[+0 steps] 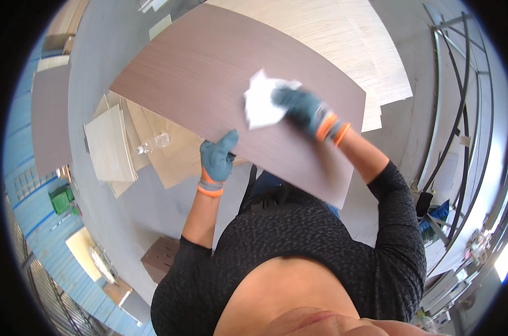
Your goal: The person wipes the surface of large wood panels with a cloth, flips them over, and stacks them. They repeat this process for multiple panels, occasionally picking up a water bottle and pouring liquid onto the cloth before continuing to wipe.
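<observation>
A large brown wood-grain panel (192,73) stretches out in front of me, its near edge close to my waist. My left hand (217,157), in a grey-blue glove with an orange cuff, grips that near edge, thumb on top and the fingers partly hidden beneath. On the panel's face, right of its middle, lies a crumpled white cloth (260,103). My right hand (301,109), gloved alike, presses on the cloth and holds it; motion blurs the fingers.
Pale plywood sheets (371,50) lie beyond the panel. To the left are smaller boards (109,140) and a clear plastic bottle (153,143) on a tan sheet. A metal rack (461,84) stands at the right, and a brown box (160,257) sits at the lower left.
</observation>
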